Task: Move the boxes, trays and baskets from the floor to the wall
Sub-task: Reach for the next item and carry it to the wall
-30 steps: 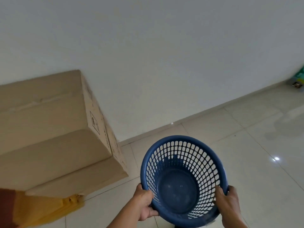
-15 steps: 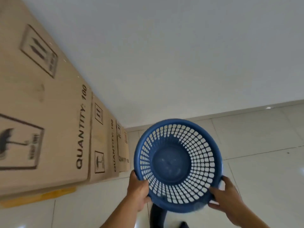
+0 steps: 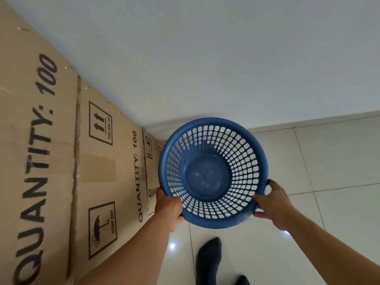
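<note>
A round blue plastic basket (image 3: 212, 173) with a perforated wall is held above the floor, its opening facing me, close to the white wall (image 3: 226, 58). My left hand (image 3: 168, 206) grips its rim at the lower left. My right hand (image 3: 273, 204) grips the rim at the lower right. Both thumbs hook over the edge. The basket is empty.
A stack of large cardboard boxes (image 3: 61, 161) printed "QUANTITY: 100" stands on the left against the wall. The pale tiled floor (image 3: 329, 171) spreads to the right. My foot in a dark sock (image 3: 209, 262) shows below the basket.
The basket has moved closer to the wall and the boxes, and the view has tipped further down, bringing my foot into sight. Both hands keep their grip on the rim.
</note>
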